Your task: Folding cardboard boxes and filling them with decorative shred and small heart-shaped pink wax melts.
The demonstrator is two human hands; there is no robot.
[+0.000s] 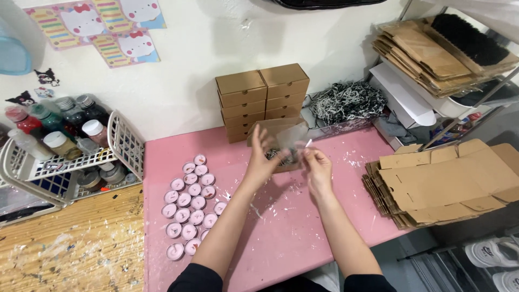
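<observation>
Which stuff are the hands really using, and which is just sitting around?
In use:
left hand
right hand
clear wrapper
open brown box with shredded paper

Sitting around:
pink candle tins
stacked closed boxes
shredded paper pile
flat cardboard blanks
white basket of bottles

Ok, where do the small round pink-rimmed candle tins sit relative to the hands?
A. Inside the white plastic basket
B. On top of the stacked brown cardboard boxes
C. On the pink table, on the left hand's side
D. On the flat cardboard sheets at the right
C: the small round pink-rimmed candle tins lie in rows on the pink table, beside the left hand.
</observation>
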